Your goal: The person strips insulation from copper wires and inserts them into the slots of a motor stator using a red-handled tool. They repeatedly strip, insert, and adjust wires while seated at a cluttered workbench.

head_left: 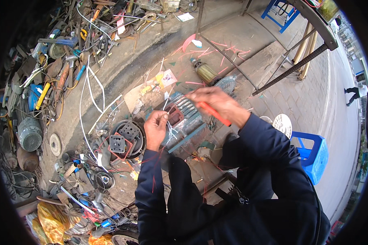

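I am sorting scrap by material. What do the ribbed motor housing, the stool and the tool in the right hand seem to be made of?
Motor housing: probably cast metal, painted blue-grey, dull and ribbed.
Stool: apparently moulded plastic, uniformly bright blue and smooth.
Tool in the right hand: the orange handle looks plastic-coated; its tip is hidden.

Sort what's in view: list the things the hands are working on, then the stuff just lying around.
In hand:
- left hand pinching thin wires
- right hand holding an orange-handled tool
- grey finned motor housing under both hands

Lying about:
- round end cover
- rotor
- blue stool
- white cables
- scrap pile
- grey motor
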